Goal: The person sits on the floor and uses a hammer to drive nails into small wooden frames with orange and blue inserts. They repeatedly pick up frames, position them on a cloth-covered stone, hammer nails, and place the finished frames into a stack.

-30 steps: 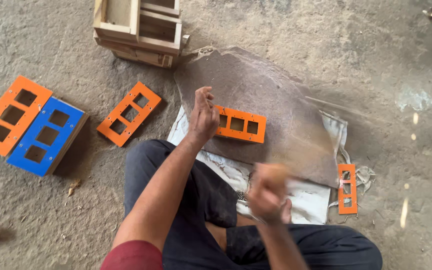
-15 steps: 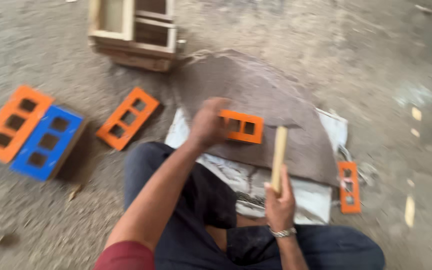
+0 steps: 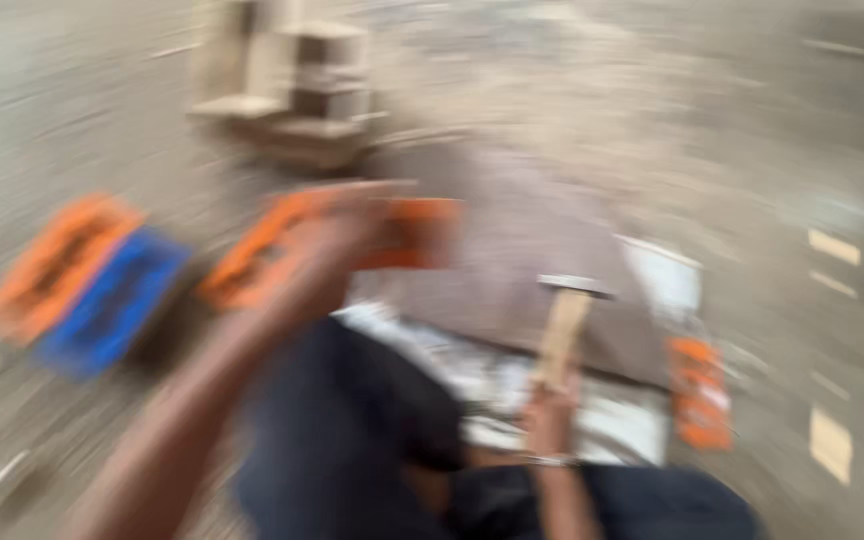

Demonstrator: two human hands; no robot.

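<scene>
The view is heavily blurred by motion. My right hand (image 3: 549,415) grips the wooden handle of a hammer (image 3: 564,325), held upright with its metal head on top, over a dark brown board (image 3: 522,260). My left hand (image 3: 337,250) reaches forward onto an orange frame piece (image 3: 417,232) at the left side of the board; whether the fingers close around the piece or only rest on it is too blurred to tell. My dark trousers fill the lower middle.
An orange frame (image 3: 52,262) and a blue frame (image 3: 112,300) lie side by side on the concrete floor at left. Another orange frame (image 3: 252,255) lies near my left arm. A small orange piece (image 3: 700,392) lies right. Wooden boxes (image 3: 297,90) stand behind. White sheet (image 3: 612,420) under the board.
The camera has swung sharply and everything is smeared. The hammer, swung down a second ago, stays raised upright. My left hand has shifted left along the orange piece on the board.
</scene>
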